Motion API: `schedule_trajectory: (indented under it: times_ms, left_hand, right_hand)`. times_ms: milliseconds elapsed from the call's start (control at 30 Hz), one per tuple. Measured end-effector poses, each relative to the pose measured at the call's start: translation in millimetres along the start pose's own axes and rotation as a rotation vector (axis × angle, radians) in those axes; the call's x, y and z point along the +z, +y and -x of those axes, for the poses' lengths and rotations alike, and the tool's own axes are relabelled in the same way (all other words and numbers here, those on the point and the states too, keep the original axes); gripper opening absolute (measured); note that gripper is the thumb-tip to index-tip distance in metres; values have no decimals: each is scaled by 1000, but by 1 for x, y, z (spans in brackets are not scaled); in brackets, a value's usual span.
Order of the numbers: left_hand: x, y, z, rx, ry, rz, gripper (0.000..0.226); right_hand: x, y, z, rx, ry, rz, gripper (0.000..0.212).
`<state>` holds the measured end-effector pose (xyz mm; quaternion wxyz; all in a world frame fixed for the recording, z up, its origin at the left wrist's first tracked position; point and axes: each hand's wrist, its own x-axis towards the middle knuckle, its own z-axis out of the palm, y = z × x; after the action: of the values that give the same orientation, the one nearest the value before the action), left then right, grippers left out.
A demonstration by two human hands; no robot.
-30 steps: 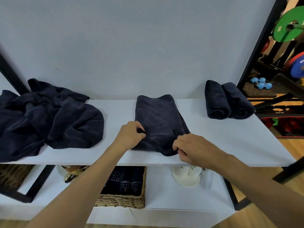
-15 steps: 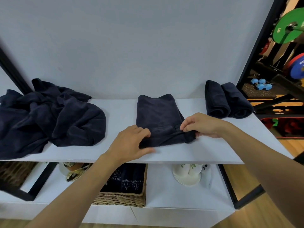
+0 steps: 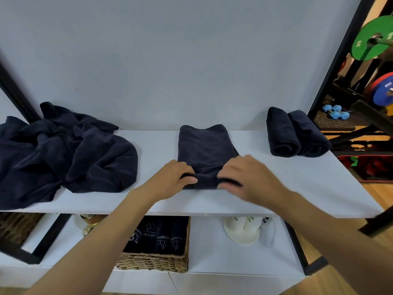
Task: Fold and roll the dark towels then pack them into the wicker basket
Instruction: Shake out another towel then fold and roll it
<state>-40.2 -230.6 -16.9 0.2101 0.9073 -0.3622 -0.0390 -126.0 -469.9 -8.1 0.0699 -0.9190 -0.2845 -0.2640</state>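
Note:
A folded dark towel (image 3: pixel 205 149) lies lengthwise in the middle of the white shelf (image 3: pixel 276 188). Its near end is turned up into a short roll. My left hand (image 3: pixel 172 180) grips the left side of that roll, and my right hand (image 3: pixel 247 177) grips the right side, blurred by motion. Two rolled dark towels (image 3: pixel 295 133) lie side by side at the shelf's back right. A heap of loose dark towels (image 3: pixel 63 152) covers the left end. The wicker basket (image 3: pixel 157 260) stands on the lower shelf below my left arm, with several rolled dark towels in it.
A white paper plate with cups (image 3: pixel 242 229) sits on the lower shelf right of the basket. A second wicker basket (image 3: pixel 14 226) is at the lower left. Black frame posts (image 3: pixel 331 67) border the shelf. Weight plates and blue dumbbells (image 3: pixel 335 111) lie beyond at right.
My right hand moved from the towel's right edge back to its near end. Both hands now hold the near end, which has been turned up into a roll.

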Motion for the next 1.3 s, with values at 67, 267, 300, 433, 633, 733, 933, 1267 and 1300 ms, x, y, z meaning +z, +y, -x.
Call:
schedule_trajectory:
  times_ms: [67,267,300,433,633,733,933,1267,1300]
  left_hand:
    - [-4,-1,-4,-33,-47,42,26]
    - [-8,-1,-9,-115,-9,98,20]
    - [-8,1,-8,-107,53,61,19]
    - [2,7,7,237,292,-412,30]
    - [-1,4,3,85,113,-216,20]
    - [-18,-5,-21,-110,-85,15,30]
    - [-19,-19,-48,-238,-138,101,29]
    - [12,-27,-21,303,320,-521,43]
    - [11,-30,-21,291,277,-531,43]
  right_hand:
    - [19,-6,12,-88,-105,149,35]
    - [37,3,9,37,-115,192,48]
    - [37,3,6,48,-140,193,45]
    - [23,4,-11,217,-324,-19,31]
    - [5,24,-38,492,-520,-552,23]
    - [3,43,-52,596,-598,-687,17]
    - [19,54,-49,337,-239,-215,9]
    - [33,57,-23,284,-384,-148,28]
    - [31,59,-26,345,-405,-267,24]
